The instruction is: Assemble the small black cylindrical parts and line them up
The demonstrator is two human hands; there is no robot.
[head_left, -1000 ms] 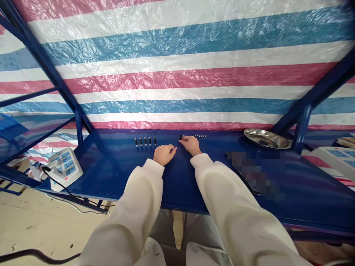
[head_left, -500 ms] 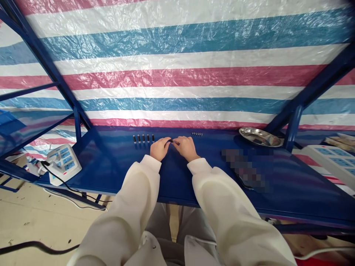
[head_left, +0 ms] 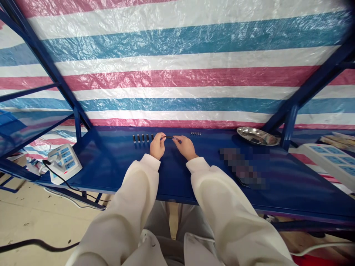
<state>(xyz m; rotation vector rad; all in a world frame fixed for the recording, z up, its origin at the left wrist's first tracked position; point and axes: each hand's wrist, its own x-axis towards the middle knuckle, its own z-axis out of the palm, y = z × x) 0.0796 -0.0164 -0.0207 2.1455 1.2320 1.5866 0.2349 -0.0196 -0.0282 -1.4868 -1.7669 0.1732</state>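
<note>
Between my two hands lies a thin black stick-like piece (head_left: pixel 169 137), held level just above the table. My left hand (head_left: pixel 157 146) is closed, pinching its left end between thumb and fingers. At the other end, my right hand (head_left: pixel 185 147) pinches the piece with its fingertips. Several short black tubes with pale ends (head_left: pixel 143 138) stand upright in a row beside my left hand, the last partly hidden by it. Beyond my right hand, several small shiny metal pieces (head_left: pixel 195 133) sit in a row, too small to name.
The blue table (head_left: pixel 111 159) backs onto a striped plastic sheet (head_left: pixel 177 77). A round metal dish (head_left: pixel 257 136) stands at the back right, with a blurred dark object (head_left: pixel 242 168) nearer me. Power strips (head_left: pixel 65 164) flank the table, one with a black cable. Blue frame posts rise at both sides.
My hands have moved slightly apart, and more of the black piece shows between them. The view has shifted a little; the rows of tubes and metal pieces stay in place.
</note>
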